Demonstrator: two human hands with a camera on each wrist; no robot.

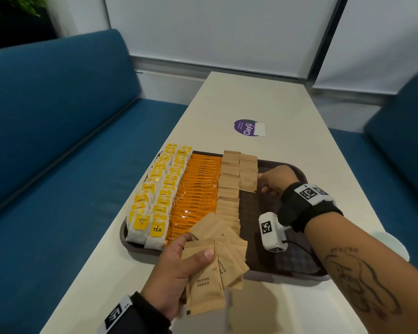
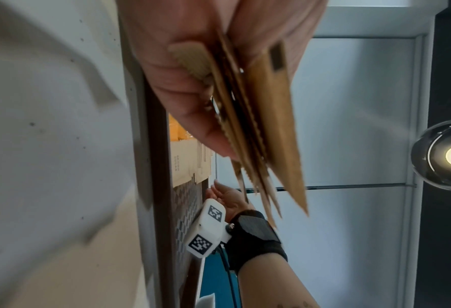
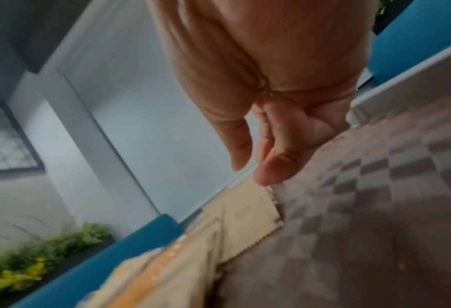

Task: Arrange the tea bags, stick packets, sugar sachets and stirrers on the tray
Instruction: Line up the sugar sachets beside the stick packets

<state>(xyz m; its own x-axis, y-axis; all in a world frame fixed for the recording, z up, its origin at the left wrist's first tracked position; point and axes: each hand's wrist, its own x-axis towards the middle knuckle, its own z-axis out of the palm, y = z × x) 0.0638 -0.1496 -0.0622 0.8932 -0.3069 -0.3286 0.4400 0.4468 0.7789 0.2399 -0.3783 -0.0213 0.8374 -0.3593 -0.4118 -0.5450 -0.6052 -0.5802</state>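
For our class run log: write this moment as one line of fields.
left hand: grips sachets | right hand: holds nothing, by second sachet row | tray: right part bare | stirrers: none seen

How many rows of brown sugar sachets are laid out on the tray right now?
2: a long row beside the orange stick packets, and a shorter one right of it, by the right hand. The left hand holds more.

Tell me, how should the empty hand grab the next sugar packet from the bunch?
Probably by the far top corner of one fanned sachet, coming from the right with thumb and finger. The left hand clamps the bottoms, so only the spread tops stick out free. The right hand holds nothing.
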